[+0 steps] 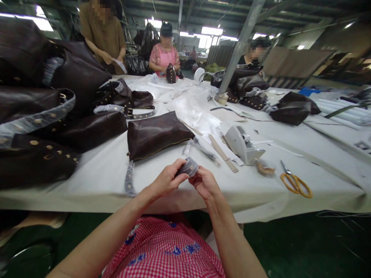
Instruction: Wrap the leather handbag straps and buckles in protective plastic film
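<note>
Between my two hands, above the table's near edge, is a dark studded bag strap wrapped in clear plastic. My left hand pinches it from the left, thumb and fingers closed on it. From the right, the fingers of my right hand are closed on its other side. Just beyond my hands lies a dark brown leather bag on its side, its gold zipper facing me. Another plastic-wrapped strap end hangs from the bag's left corner over the table. Whether the held strap joins the bag is hard to see.
A white tape dispenser and scissors with orange handles lie to the right, with beige strips nearby. Dark bags are piled at the left. Plastic sheets cover the table's middle. Several people work across it, near a metal post.
</note>
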A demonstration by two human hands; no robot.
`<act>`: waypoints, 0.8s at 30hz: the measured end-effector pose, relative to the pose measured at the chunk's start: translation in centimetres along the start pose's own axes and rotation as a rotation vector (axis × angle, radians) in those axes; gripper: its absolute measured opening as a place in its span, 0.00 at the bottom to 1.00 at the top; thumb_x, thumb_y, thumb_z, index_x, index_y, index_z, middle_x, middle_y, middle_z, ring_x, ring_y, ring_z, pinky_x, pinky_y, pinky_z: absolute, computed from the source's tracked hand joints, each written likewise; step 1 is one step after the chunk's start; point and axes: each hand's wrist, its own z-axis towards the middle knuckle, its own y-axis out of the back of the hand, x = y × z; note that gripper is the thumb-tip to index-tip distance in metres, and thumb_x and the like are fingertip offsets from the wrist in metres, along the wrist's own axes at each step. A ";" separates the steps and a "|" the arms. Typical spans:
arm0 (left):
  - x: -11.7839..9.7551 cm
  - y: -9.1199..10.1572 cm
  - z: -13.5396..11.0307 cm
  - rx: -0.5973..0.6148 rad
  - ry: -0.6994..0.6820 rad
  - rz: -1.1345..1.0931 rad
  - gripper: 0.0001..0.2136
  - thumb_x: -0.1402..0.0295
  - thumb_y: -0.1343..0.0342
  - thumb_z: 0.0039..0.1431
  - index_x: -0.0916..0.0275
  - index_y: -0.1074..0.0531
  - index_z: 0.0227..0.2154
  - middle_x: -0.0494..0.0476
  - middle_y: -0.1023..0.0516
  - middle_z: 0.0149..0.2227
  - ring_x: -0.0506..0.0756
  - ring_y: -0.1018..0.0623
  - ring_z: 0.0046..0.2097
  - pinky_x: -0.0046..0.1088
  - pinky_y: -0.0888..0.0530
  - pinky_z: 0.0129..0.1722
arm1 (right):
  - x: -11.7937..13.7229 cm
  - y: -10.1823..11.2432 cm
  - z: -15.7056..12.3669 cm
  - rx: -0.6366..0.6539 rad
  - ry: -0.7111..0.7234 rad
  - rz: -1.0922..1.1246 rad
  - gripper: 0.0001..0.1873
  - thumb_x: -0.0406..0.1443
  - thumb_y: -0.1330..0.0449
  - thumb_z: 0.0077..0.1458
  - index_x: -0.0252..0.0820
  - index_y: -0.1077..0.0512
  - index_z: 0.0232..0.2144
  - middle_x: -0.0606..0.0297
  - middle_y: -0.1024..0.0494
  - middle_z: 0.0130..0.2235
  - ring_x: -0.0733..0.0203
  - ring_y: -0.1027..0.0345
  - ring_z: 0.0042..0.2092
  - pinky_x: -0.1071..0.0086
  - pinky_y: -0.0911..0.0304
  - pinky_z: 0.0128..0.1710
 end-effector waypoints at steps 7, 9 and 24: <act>0.0 -0.5 0.1 -0.087 0.046 -0.094 0.08 0.69 0.46 0.58 0.61 0.33 0.41 0.49 0.31 0.31 0.47 0.31 0.26 0.22 0.32 0.25 | -0.4 -0.2 -0.6 -0.014 0.099 -0.096 0.22 0.32 0.34 0.34 0.40 0.28 0.38 0.76 0.32 0.19 0.72 0.44 0.19 0.77 0.46 0.20; -0.6 -0.2 0.5 -0.072 0.098 -0.240 0.07 0.69 0.45 0.56 0.62 0.33 0.38 0.49 0.30 0.31 0.47 0.30 0.25 0.21 0.33 0.22 | -0.3 0.0 -0.9 0.002 0.226 -0.275 0.26 0.35 0.36 0.41 0.40 0.29 0.46 0.75 0.30 0.20 0.69 0.43 0.19 0.75 0.46 0.21; -1.8 -1.2 1.7 -0.098 0.085 -0.110 0.13 0.71 0.39 0.50 0.63 0.29 0.40 0.52 0.28 0.37 0.46 0.28 0.28 0.21 0.31 0.24 | 1.5 2.3 0.3 0.111 1.140 -1.609 0.10 0.30 0.47 0.55 0.38 0.31 0.41 0.57 0.26 0.34 0.54 0.31 0.34 0.65 0.36 0.32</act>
